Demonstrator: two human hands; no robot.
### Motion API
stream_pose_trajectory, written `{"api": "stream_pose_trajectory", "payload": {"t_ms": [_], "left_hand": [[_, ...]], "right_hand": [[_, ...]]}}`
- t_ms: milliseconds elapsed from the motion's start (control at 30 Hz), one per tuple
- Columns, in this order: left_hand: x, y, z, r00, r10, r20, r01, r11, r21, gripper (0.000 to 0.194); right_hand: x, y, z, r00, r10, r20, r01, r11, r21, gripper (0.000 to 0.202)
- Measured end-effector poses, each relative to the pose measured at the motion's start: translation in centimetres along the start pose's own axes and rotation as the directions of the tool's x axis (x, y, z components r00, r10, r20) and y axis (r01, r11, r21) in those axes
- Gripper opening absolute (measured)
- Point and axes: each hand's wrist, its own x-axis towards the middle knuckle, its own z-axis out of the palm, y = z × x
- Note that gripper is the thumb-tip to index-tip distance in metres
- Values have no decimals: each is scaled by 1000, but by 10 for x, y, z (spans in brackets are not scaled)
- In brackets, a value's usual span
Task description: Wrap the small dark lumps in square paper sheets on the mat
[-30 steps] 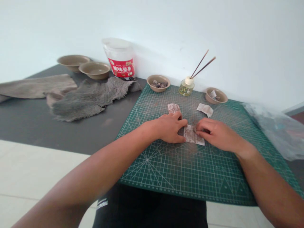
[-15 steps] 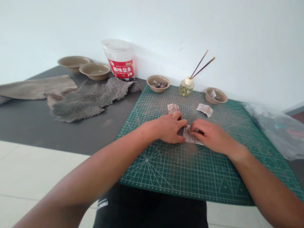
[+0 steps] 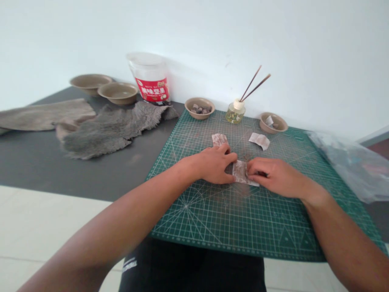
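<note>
A small off-white piece of paper or cloth (image 3: 240, 172) with brown smudges lies flat on the green cutting mat (image 3: 209, 219). At its left edge, my left hand (image 3: 215, 164) rests with thumb and forefinger apart, their tips touching its corners. My right hand (image 3: 272, 175) is closed over the right part of the piece, fingertips pinched together; what is between them, if anything, is hidden. Just beyond my left hand lies another brown-smudged piece (image 3: 219, 139), partly covered by the fingers. A paler, curled piece (image 3: 259, 140) sits farther back to the right.
Along the wall stand a bowl of stones (image 3: 199, 114), a reed diffuser (image 3: 235, 113) and a bowl with small pieces (image 3: 273, 129). Clear plastic (image 3: 352, 166) lies right. To the left are grey cloths (image 3: 106, 132), two bowls (image 3: 118, 99) and a red-labelled tub (image 3: 151, 89).
My right hand has slid slightly to the right along the smudged piece, uncovering more of its middle. My left hand keeps its place at the left edge. The view has shifted a little.
</note>
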Motion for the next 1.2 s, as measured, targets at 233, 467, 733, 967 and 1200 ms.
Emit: {"api": "stream_pose_trajectory", "payload": {"t_ms": [233,467,733,967,1200], "left_hand": [[1,-1,1,1000,8,-20,-9,1000,-10,55],[0,2,-4,1000,-2,21,2,1000,7,56],[-1,2,-4,1000,-5,19,5,1000,-1,57],[-1,3,-4,1000,-16,7,16,1000,10,56],[-1,2,-4,1000,-5,10,5,1000,5,56]], "right_hand": [[4,5,-1,995,13,-102,-25,994,-110,11],[3,2,1,998,-3,-58,0,999,-43,10],[4,-1,-1,999,-11,32,8,997,75,12],[2,6,-1,991,105,-78,-105,994,8,10],[4,3,2,987,65,-144,-65,998,6,13]]}}
